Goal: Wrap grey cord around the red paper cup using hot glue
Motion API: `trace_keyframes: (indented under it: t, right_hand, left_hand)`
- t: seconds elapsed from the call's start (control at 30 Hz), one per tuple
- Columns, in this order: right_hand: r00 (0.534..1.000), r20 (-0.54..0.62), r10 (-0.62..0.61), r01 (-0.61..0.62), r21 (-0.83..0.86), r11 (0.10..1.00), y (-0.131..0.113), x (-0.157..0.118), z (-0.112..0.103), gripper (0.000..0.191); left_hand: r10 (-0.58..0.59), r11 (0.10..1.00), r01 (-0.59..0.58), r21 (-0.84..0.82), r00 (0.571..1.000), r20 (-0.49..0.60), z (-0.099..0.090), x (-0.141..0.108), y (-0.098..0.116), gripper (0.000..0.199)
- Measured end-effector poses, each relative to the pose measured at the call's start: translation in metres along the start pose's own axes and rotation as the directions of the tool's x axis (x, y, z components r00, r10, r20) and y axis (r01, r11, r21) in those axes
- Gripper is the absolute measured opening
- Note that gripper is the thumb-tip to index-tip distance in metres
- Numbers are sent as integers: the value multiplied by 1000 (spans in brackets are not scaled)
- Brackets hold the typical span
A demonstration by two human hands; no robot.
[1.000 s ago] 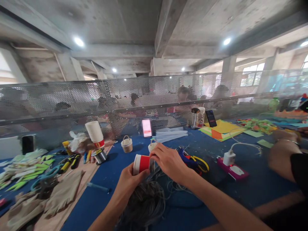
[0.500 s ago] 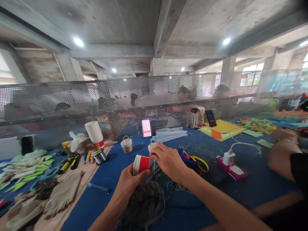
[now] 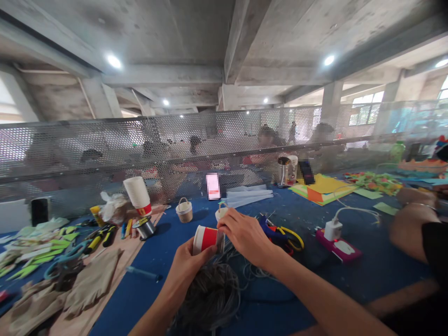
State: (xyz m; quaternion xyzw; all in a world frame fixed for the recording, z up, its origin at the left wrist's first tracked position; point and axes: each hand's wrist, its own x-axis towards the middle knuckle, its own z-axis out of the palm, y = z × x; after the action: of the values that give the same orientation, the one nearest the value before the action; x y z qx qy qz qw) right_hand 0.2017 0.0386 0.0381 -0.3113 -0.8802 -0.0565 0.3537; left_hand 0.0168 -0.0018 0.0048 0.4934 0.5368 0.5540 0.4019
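Observation:
My left hand (image 3: pixel 194 255) is wrapped around a paper cup (image 3: pixel 207 238) with a white and red side, tipped over so its rim faces left. A greyish band shows at the cup's right end. My right hand (image 3: pixel 241 232) has its fingers pinched together at that end; whatever they hold is hidden. Below the cup lies a bundle of grey cord (image 3: pixel 213 294), with loose strands trailing to the right. Just behind my right hand, a small white basket (image 3: pixel 221 213) with a handle is partly covered. Another small handled basket (image 3: pixel 184 211) stands farther left.
On the left are stacked paper cups (image 3: pixel 137 193), a wire spool (image 3: pixel 146 227), scissors (image 3: pixel 65 261) and gloves (image 3: pixel 93 277). Pliers (image 3: pixel 283 233) and a magenta power strip (image 3: pixel 338 245) lie right. A lit phone (image 3: pixel 213 185) leans on the mesh partition (image 3: pixel 175 158). Another person's arm (image 3: pixel 413 224) rests at far right.
My hands and the cup have barely moved; the right fingertips shift very slightly at the cup's edge. A walking figure now shows beyond the mesh.

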Motion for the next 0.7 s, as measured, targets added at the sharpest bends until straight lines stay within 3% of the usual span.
trace_keyframes:
  t: [0.53,0.7]
  right_hand:
    - [1000,-2,4,-4,23,1000,2,0,2,15]
    - [1000,6,1,-1,36,999,1,-1,1,16]
  left_hand:
    - [-28,999,28,36,1000,-6,-1,-2,3,36]
    - [4,999,-2,33,999,-53,-1,2,-3,35]
